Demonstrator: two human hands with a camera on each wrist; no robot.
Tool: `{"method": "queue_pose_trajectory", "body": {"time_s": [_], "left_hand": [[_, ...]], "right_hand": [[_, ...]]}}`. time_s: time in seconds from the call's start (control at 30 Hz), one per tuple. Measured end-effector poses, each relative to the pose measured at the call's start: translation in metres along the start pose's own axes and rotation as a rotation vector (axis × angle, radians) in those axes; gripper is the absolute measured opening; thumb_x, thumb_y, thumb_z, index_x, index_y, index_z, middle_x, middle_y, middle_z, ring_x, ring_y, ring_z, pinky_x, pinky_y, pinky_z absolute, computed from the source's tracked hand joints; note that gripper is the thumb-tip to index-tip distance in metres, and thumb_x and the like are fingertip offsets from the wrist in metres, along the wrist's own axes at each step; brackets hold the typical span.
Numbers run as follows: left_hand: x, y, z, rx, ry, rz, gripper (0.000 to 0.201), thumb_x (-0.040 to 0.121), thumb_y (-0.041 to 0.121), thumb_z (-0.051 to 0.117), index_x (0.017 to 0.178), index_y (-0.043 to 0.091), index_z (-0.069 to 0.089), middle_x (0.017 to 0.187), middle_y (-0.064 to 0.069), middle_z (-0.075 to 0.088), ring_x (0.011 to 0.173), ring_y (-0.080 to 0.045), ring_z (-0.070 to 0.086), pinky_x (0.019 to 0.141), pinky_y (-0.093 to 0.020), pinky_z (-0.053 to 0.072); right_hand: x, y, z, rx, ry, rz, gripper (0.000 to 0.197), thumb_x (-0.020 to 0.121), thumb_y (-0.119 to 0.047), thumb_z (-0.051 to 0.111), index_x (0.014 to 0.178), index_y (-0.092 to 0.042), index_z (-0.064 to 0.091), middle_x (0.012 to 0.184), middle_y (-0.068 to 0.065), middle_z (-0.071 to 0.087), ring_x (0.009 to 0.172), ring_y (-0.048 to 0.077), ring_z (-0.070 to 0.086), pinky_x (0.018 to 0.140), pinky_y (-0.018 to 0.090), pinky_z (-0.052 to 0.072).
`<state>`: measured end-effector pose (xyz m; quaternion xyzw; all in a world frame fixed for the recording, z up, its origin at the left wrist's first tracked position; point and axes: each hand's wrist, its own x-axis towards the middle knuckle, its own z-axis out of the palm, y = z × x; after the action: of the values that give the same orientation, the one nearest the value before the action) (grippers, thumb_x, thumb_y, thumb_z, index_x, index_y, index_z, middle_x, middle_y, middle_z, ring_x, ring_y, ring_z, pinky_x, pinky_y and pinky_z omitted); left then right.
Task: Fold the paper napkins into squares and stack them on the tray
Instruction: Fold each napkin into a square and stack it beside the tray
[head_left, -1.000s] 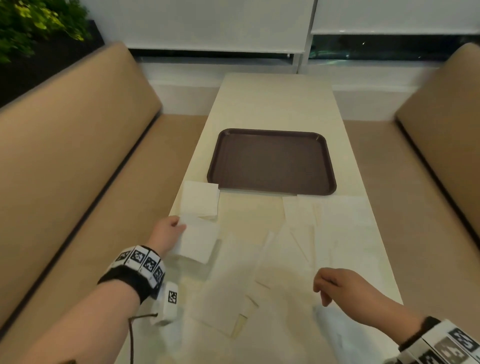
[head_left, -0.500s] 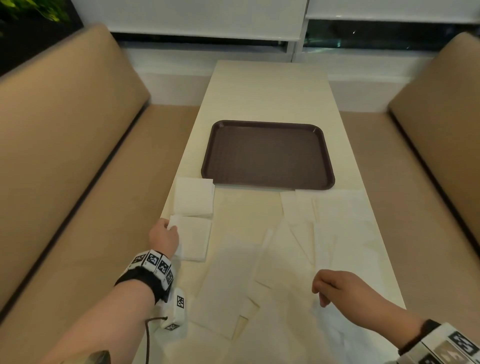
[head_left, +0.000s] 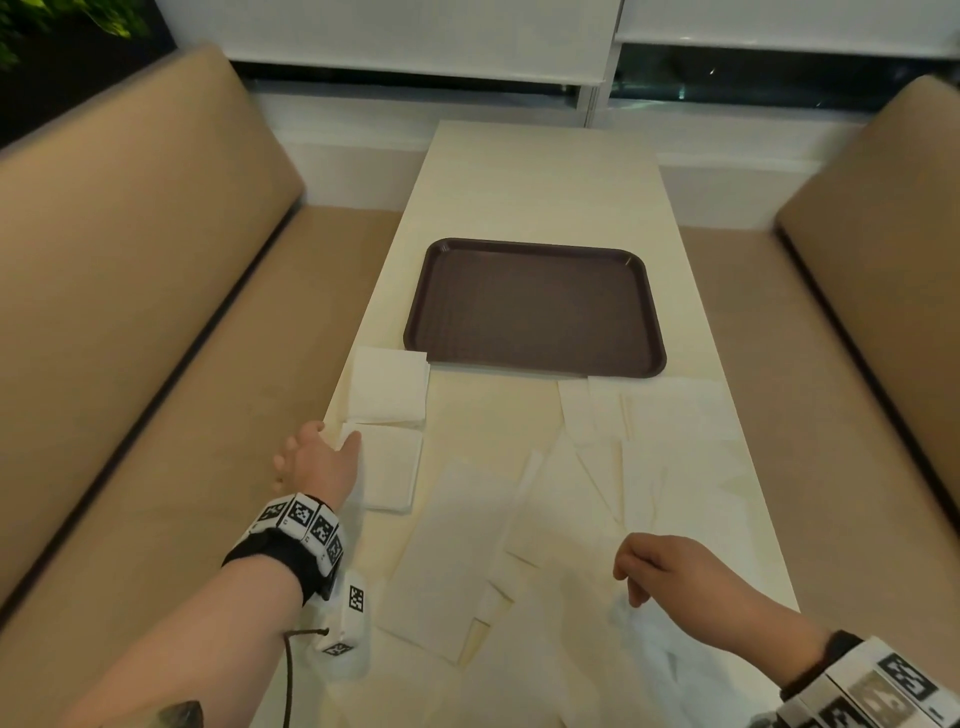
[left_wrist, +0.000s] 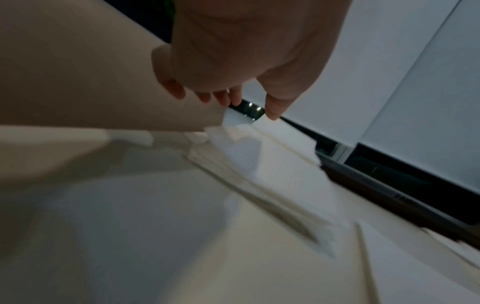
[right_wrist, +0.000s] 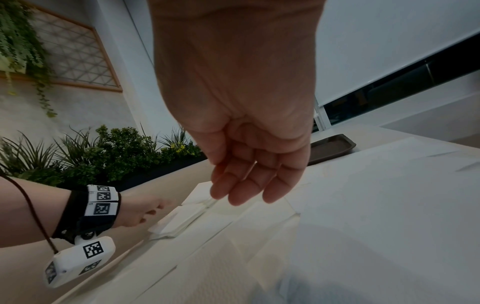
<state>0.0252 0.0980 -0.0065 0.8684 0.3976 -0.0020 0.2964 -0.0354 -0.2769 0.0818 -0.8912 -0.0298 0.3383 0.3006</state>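
Observation:
A dark brown tray (head_left: 535, 249) lies bare in the middle of the cream table. Two folded white napkin squares sit at the table's left edge, the far one (head_left: 389, 387) just before the tray and the near one (head_left: 392, 467) behind it. My left hand (head_left: 332, 436) is at the near square's left far corner, the thumb lying over that corner. In the left wrist view its fingers (left_wrist: 221, 96) and thumb are apart above the napkin stack (left_wrist: 259, 160), holding nothing. My right hand (head_left: 631, 582) hovers with loosely curled fingers (right_wrist: 244, 195) over several unfolded napkins (head_left: 457, 551).
More flat napkins (head_left: 670, 415) lie overlapped at the right, up against the tray's near rim. Tan benches flank the table on the left (head_left: 156, 364) and right (head_left: 857, 364). A white tagged camera unit (head_left: 345, 623) hangs under my left wrist. Plants (right_wrist: 116, 148) stand behind the left bench.
My left hand has slid from the near folded square's far edge to its left corner, and the thumb now stretches over it. The right hand has stayed in place.

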Motion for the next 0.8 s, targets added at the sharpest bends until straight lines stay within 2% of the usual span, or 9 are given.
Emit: {"method": "queue_pose_trajectory", "body": {"time_s": [0.1, 0.13, 0.2, 0.3, 0.37, 0.43, 0.5, 0.57, 0.8], "left_hand": [[-0.03, 0.012, -0.016, -0.108, 0.059, 0.258, 0.023, 0.092, 0.03, 0.058, 0.109, 0.016, 0.058, 0.111, -0.007, 0.057, 0.105, -0.027, 0.049, 0.088, -0.037, 0.04], [-0.044, 0.013, -0.017, -0.141, -0.02, 0.345, 0.008, 0.092, 0.025, 0.058, 0.095, 0.018, 0.059, 0.097, -0.004, 0.061, 0.093, -0.024, 0.054, 0.078, -0.032, 0.04], [-0.073, 0.008, -0.011, 0.022, -0.238, 0.46, 0.015, 0.09, 0.026, 0.06, 0.077, 0.023, 0.056, 0.079, 0.003, 0.061, 0.077, -0.019, 0.056, 0.063, -0.026, 0.037], [-0.101, -0.003, 0.008, 0.33, -0.447, 0.484, 0.023, 0.089, 0.041, 0.06, 0.097, 0.02, 0.054, 0.091, 0.002, 0.059, 0.082, -0.015, 0.054, 0.067, -0.025, 0.04], [-0.108, -0.006, 0.019, 0.398, -0.473, 0.498, 0.035, 0.088, 0.041, 0.061, 0.11, 0.017, 0.049, 0.104, -0.001, 0.058, 0.093, -0.018, 0.055, 0.075, -0.027, 0.044], [-0.111, -0.004, 0.026, 0.411, -0.451, 0.512, 0.039, 0.088, 0.037, 0.064, 0.115, 0.016, 0.045, 0.107, -0.002, 0.052, 0.098, -0.02, 0.055, 0.076, -0.025, 0.043], [-0.112, -0.001, 0.032, 0.389, -0.43, 0.494, 0.043, 0.086, 0.031, 0.067, 0.117, 0.016, 0.042, 0.105, -0.001, 0.046, 0.094, -0.02, 0.053, 0.075, -0.025, 0.043], [-0.114, 0.001, 0.032, 0.343, -0.434, 0.441, 0.046, 0.084, 0.026, 0.07, 0.118, 0.015, 0.041, 0.103, 0.0, 0.043, 0.089, -0.019, 0.051, 0.077, -0.027, 0.046], [-0.132, 0.008, 0.016, 0.264, -0.359, 0.4, 0.055, 0.087, 0.019, 0.061, 0.134, 0.027, 0.035, 0.09, 0.002, 0.05, 0.082, -0.017, 0.054, 0.07, -0.025, 0.045]], "right_hand": [[-0.003, 0.002, -0.002, 0.021, 0.007, -0.006, 0.029, 0.098, -0.02, 0.043, 0.077, -0.025, 0.061, 0.073, -0.005, 0.07, 0.082, 0.017, 0.063, 0.075, 0.029, 0.049], [-0.003, 0.003, -0.002, 0.025, 0.008, -0.005, 0.029, 0.098, -0.02, 0.043, 0.077, -0.025, 0.061, 0.073, -0.004, 0.07, 0.082, 0.018, 0.063, 0.075, 0.029, 0.049], [-0.003, 0.004, -0.002, 0.03, 0.01, -0.011, 0.028, 0.098, -0.019, 0.043, 0.077, -0.024, 0.061, 0.073, -0.004, 0.07, 0.082, 0.016, 0.063, 0.075, 0.029, 0.048], [-0.002, 0.007, 0.002, 0.015, 0.006, -0.029, 0.026, 0.097, -0.021, 0.044, 0.077, -0.025, 0.061, 0.074, -0.005, 0.069, 0.079, 0.012, 0.064, 0.071, 0.022, 0.047], [-0.001, 0.009, 0.009, -0.056, -0.026, -0.086, 0.02, 0.095, -0.027, 0.049, 0.077, -0.031, 0.058, 0.08, -0.01, 0.066, 0.077, 0.004, 0.061, 0.073, 0.018, 0.045], [-0.001, 0.015, 0.019, -0.241, -0.098, -0.176, 0.006, 0.092, -0.037, 0.054, 0.087, -0.04, 0.057, 0.098, -0.017, 0.059, 0.09, -0.002, 0.055, 0.083, 0.017, 0.044], [0.0, 0.023, 0.031, -0.412, -0.189, -0.236, 0.022, 0.089, -0.043, 0.054, 0.109, -0.037, 0.061, 0.118, -0.014, 0.054, 0.11, 0.006, 0.051, 0.096, 0.023, 0.04], [0.002, 0.03, 0.041, -0.506, -0.242, -0.241, 0.037, 0.088, -0.042, 0.053, 0.123, -0.031, 0.058, 0.128, -0.011, 0.05, 0.118, 0.014, 0.048, 0.1, 0.03, 0.04], [0.0, 0.04, 0.05, -0.528, -0.212, -0.303, 0.037, 0.091, -0.038, 0.05, 0.125, -0.027, 0.056, 0.13, -0.005, 0.045, 0.116, 0.021, 0.049, 0.098, 0.032, 0.041]]}}
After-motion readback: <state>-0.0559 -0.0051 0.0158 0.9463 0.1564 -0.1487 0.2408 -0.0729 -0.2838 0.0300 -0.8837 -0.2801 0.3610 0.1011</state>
